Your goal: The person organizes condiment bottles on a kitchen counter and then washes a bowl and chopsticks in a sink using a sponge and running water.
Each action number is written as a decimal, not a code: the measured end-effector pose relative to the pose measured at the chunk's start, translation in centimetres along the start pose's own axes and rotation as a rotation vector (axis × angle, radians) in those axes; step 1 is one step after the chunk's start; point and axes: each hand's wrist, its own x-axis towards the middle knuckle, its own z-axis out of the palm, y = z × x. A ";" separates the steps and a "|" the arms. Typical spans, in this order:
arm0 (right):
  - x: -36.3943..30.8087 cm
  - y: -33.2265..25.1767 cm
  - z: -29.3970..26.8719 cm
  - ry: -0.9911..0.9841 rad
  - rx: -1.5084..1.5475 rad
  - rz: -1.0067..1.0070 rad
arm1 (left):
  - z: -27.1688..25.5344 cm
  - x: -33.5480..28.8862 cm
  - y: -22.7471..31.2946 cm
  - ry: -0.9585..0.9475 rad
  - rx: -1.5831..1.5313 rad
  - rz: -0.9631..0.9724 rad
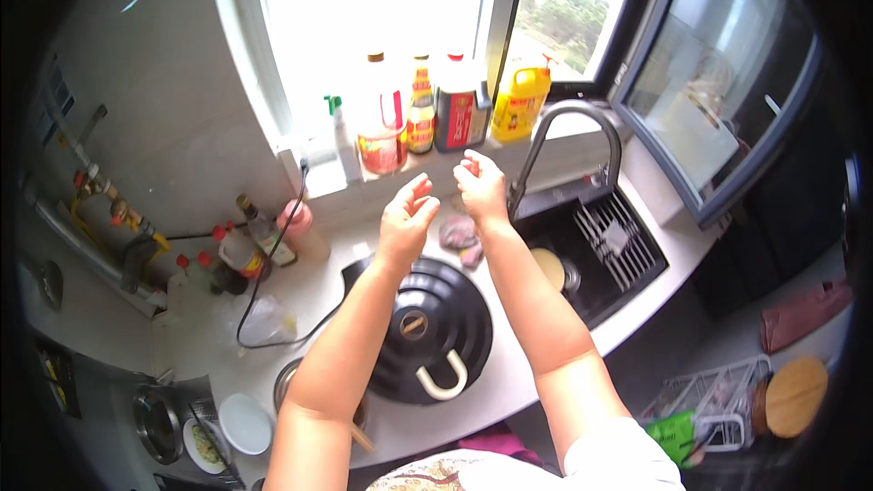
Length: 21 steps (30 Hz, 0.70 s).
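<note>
Both my arms reach out over the counter, hands raised a small distance apart. My left hand (408, 221) is open, its fingers bent and the thumb apart, with nothing seen in it. Slightly farther and to the right, my right hand (482, 189) has loosely curled fingers that look apart and empty. Below them sits a round black lidded electric cooker (455, 300) with a white U-shaped handle (445, 380), partly covered by my left forearm. A pinkish-grey cloth (461, 233) lies beneath my right hand.
A bottle of dark liquid (460, 109), a yellow pump bottle (522, 105) and others line the windowsill. To the right are a black sink (596, 305), a curved tap (568, 109) and an opened window pane (718, 82). A black cord (264, 286), several bottles and a white bowl (245, 425) are left.
</note>
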 end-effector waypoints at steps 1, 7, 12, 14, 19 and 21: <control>3.4 1.1 -0.7 0.013 -0.034 0.004 | 1.5 1.9 -0.6 0.017 -0.005 -0.002; 20.4 3.3 -1.5 0.029 -0.312 -0.137 | 7.3 11.8 -3.0 0.091 0.010 -0.070; 25.6 2.7 0.8 -0.039 -0.303 -0.081 | 9.3 19.0 -2.9 0.200 0.033 -0.063; 27.1 5.4 2.5 -0.037 -0.319 -0.061 | 8.1 22.1 -6.4 0.264 0.104 0.039; 26.7 4.6 1.8 -0.050 -0.484 -0.002 | 9.6 23.4 -8.7 0.412 0.549 0.223; 25.3 3.3 1.0 -0.058 -0.551 -0.084 | 9.5 22.9 -8.1 0.390 0.350 0.212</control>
